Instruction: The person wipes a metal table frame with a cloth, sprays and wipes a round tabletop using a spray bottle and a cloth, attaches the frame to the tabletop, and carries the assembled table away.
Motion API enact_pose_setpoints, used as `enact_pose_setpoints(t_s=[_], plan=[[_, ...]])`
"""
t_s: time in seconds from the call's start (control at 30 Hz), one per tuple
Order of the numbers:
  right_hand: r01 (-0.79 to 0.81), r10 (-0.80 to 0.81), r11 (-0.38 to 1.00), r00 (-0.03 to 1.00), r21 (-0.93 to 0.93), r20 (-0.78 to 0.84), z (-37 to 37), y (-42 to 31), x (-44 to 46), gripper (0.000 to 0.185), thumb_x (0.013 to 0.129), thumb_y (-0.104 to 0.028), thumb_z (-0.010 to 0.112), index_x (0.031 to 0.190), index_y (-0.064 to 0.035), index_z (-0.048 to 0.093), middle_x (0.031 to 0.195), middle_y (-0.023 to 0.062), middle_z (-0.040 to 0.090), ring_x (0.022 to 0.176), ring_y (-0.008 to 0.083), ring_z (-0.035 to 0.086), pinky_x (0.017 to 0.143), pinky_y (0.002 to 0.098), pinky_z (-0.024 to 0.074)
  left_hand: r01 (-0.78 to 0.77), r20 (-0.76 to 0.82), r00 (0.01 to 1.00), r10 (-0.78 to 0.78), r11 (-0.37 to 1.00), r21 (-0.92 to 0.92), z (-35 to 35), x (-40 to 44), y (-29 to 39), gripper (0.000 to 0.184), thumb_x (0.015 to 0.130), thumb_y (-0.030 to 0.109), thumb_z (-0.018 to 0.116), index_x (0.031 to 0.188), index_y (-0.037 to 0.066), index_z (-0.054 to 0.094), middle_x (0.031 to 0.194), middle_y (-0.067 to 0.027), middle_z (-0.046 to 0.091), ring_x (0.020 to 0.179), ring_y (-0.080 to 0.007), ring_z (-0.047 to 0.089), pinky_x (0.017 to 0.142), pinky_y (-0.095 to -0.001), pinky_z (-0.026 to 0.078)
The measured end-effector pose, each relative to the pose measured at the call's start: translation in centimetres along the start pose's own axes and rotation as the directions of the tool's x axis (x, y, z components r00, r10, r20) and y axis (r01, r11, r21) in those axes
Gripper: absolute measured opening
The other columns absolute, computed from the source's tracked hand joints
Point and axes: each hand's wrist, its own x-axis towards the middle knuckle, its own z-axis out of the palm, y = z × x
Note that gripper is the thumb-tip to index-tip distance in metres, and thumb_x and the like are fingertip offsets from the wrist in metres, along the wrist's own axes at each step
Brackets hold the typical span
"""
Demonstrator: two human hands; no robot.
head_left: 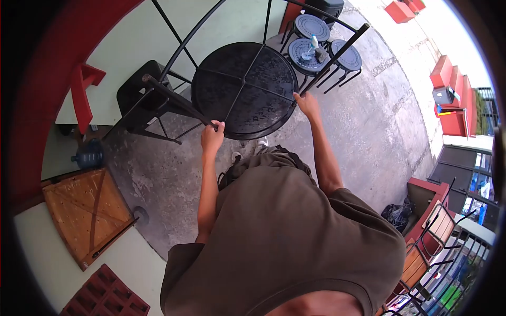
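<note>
A round black table [263, 100] is turned so its underside faces me, its metal legs and crossed bars standing out from it. The surface between the bars looks wet or stained. My left hand [212, 138] is closed around a leg near the lower left rim. On the right side, my right hand [308, 104] grips the frame where another leg meets the rim. Both arms are stretched forward, and my shoes [263, 141] show just below the rim.
Three round stools [346, 55] stand beyond the table, one bearing a spray bottle [314, 43] and a dark cloth. A black chair [139, 97] is at left, near a blue water jug [90, 154] and a wooden panel [89, 213]. A black bag [399, 215] lies at right.
</note>
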Motion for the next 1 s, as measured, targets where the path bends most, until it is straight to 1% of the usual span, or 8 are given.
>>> enact_pose_setpoints(t_s=[0.03, 0.13, 0.17, 0.27, 0.37, 0.6, 0.83, 1.0], plan=[[-0.001, 0.0, 0.994, 1.0, -0.112, -0.011, 0.8, 0.5, 0.1, 0.067, 0.086, -0.061, 0.056, 0.097, 0.0035, 0.068, 0.091, 0.0204, 0.072, 0.093, 0.0369, 0.07, 0.083, 0.0485, 0.0509, 0.051, 0.024, 0.998, -0.052, 0.998, 0.031, 0.1, 0.0, 0.1, 0.035, 0.092, 0.04, 0.059, 0.101, 0.009, 0.071, 0.094, -0.0177, 0.071, 0.095, -0.0399, 0.066, 0.084, -0.0471, 0.05], [-0.104, 0.134, 0.974, 0.981, -0.203, 0.141, 1.8, 1.4, 1.3, 0.072, 0.084, -0.064, 0.055, 0.09, 0.0063, 0.069, 0.084, 0.0182, 0.073, 0.088, 0.0357, 0.071, 0.084, 0.0483, 0.0511, 0.172, -0.041, 0.985, -0.168, 0.973, 0.152, 0.4, -0.3, 0.9, 0.039, 0.094, 0.042, 0.054, 0.102, 0.009, 0.073, 0.099, -0.0195, 0.071, 0.1, -0.0417, 0.064, 0.086, -0.0497, 0.05], [-0.077, 0.106, 0.965, 0.989, -0.249, 0.102, 2.3, 1.5, 1.5, 0.073, 0.085, -0.065, 0.052, 0.086, 0.0058, 0.069, 0.076, 0.0154, 0.072, 0.078, 0.0319, 0.072, 0.078, 0.0449, 0.0544, 0.199, -0.033, 0.98, -0.196, 0.966, 0.163, 0.3, -0.3, 1.2, 0.045, 0.095, 0.046, 0.049, 0.102, 0.009, 0.073, 0.104, -0.0207, 0.07, 0.103, -0.043, 0.063, 0.088, -0.0516, 0.049], [-0.176, 0.206, 0.978, 0.906, -0.112, 0.371, 1.3, 0.7, 2.0, 0.068, 0.087, -0.06, 0.048, 0.084, 0.0047, 0.069, 0.074, 0.0141, 0.071, 0.07, 0.0273, 0.072, 0.066, 0.0399, 0.0567, 0.249, -0.087, 0.968, -0.236, 0.952, 0.179, -0.5, -1.1, 3.4, 0.048, 0.094, 0.047, 0.046, 0.101, 0.008, 0.073, 0.103, -0.0223, 0.07, 0.103, -0.0433, 0.063, 0.088, -0.0516, 0.049], [-0.119, 0.166, 0.98, 0.934, -0.16, 0.318, 2.9, 1.5, 3.4, 0.065, 0.088, -0.056, 0.044, 0.082, 0.0041, 0.069, 0.072, 0.0129, 0.07, 0.064, 0.0239, 0.07, 0.057, 0.0366, 0.0574, 0.292, -0.116, 0.955, -0.272, 0.928, 0.231, 0.3, -0.5, 2.7, 0.052, 0.093, 0.046, 0.044, 0.099, 0.004, 0.073, 0.103, -0.0244, 0.069, 0.104, -0.0444, 0.063, 0.09, -0.0525, 0.049], [-0.065, 0.087, 0.996, 0.906, -0.066, 0.415, 3.2, 2.1, 4.4, 0.06, 0.089, -0.05, 0.041, 0.084, 0.0033, 0.068, 0.076, 0.0148, 0.068, 0.066, 0.0235, 0.067, 0.055, 0.04, 0.057, 0.341, -0.117, 0.94, -0.322, 0.909, 0.241, 0.7, 0.5, 2.4, 0.05, 0.09, 0.039, 0.044, 0.1, -0.001, 0.07, 0.109, -0.0258, 0.067, 0.106, -0.0456, 0.061, 0.092, -0.0529, 0.048], [-0.299, 0.214, 0.948, 0.853, 0.11, 0.476, 4.0, 2.0, 3.6, 0.055, 0.091, -0.053, 0.041, 0.078, -0.0034, 0.06, 0.064, 0.0032, 0.053, 0.052, 0.0158, 0.048, 0.049, 0.0346, 0.0423, 0.343, -0.12, 0.939, -0.324, 0.913, 0.222, 0.0, 0.2, 3.1, 0.038, 0.085, 0.037, 0.052, 0.105, 0.013, 0.072, 0.112, -0.0208, 0.068, 0.107, -0.0443, 0.061, 0.092, -0.0504, 0.049], [-0.32, 0.236, 0.931, 0.895, 0.175, 0.379, 5.6, 2.7, 3.7, 0.056, 0.09, -0.051, 0.042, 0.082, 0.0004, 0.062, 0.069, 0.0083, 0.058, 0.06, 0.0201, 0.056, 0.053, 0.0378, 0.0486, 0.347, -0.083, 0.938, -0.337, 0.912, 0.217, 0.0, 0.3, 3.5, 0.037, 0.084, 0.036, 0.052, 0.105, 0.014, 0.072, 0.111, -0.0196, 0.068, 0.108, -0.0434, 0.061, 0.092, -0.0506, 0.049]])
